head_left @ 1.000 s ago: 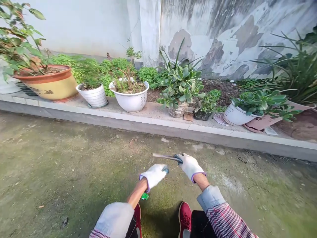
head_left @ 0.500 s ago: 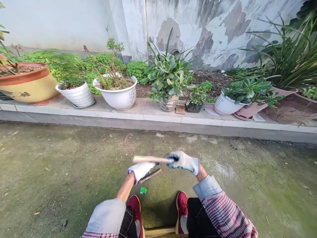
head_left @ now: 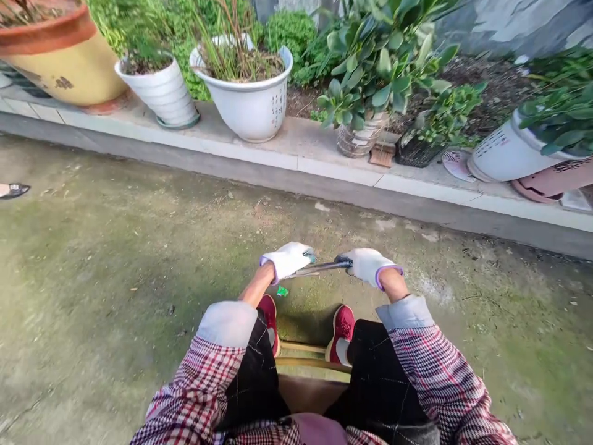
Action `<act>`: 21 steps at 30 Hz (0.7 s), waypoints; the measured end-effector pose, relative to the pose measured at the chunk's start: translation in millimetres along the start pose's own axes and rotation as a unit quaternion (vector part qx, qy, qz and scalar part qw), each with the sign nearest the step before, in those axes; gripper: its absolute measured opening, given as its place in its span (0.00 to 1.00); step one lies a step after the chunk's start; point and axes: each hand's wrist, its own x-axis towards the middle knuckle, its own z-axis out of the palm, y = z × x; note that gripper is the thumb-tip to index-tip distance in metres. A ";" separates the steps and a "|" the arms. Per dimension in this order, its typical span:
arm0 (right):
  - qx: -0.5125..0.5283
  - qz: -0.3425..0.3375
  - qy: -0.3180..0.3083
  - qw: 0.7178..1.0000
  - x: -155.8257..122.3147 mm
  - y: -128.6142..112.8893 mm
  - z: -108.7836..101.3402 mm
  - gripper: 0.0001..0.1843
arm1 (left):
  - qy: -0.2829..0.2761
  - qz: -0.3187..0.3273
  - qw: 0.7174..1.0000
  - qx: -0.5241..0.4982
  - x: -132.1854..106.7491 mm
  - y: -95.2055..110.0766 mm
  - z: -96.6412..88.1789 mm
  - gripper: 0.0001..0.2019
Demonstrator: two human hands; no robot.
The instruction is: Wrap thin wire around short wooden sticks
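Observation:
Both my hands wear white gloves with purple cuffs and meet in front of my knees. My left hand (head_left: 288,259) is closed around one end of a thin dark metal tool (head_left: 319,268). My right hand (head_left: 368,266) is closed on the tool's other end. The tool lies almost level between the two hands, above the mossy concrete ground. A small green scrap (head_left: 282,291) lies on the ground just under my left wrist. My red shoes (head_left: 341,324) rest on a wooden stool's rung below.
A raised concrete ledge (head_left: 333,179) crosses ahead and carries a yellow pot (head_left: 60,68), a ribbed white pot (head_left: 162,93), a white bowl pot (head_left: 252,105), a succulent (head_left: 375,68) and a tipped white pot (head_left: 504,151). Another person's shoe (head_left: 13,190) shows at far left.
My view has dropped and moved closer to the ledge. The wooden-looking handle held up half a second ago is gone; both hands now grip one thin metal tool, drawn nearer together.

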 end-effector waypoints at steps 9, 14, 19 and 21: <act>0.349 -0.148 -0.012 0.925 -22.7 -1.1 -9.5 0.29 | -0.001 0.014 0.978 -0.208 1.1 7.0 7.0 0.11; 0.390 -0.050 0.216 0.894 -2.1 -5.5 -2.5 0.27 | -0.032 -0.031 0.957 -0.286 1.5 22.5 22.2 0.13; 0.011 0.053 0.207 0.977 9.7 -6.9 -2.1 0.24 | -0.017 -0.019 0.973 -0.228 3.6 12.2 16.0 0.11; -0.075 0.057 0.099 0.991 6.0 -6.9 -4.2 0.21 | 0.019 -0.014 0.984 -0.177 4.5 0.2 8.9 0.09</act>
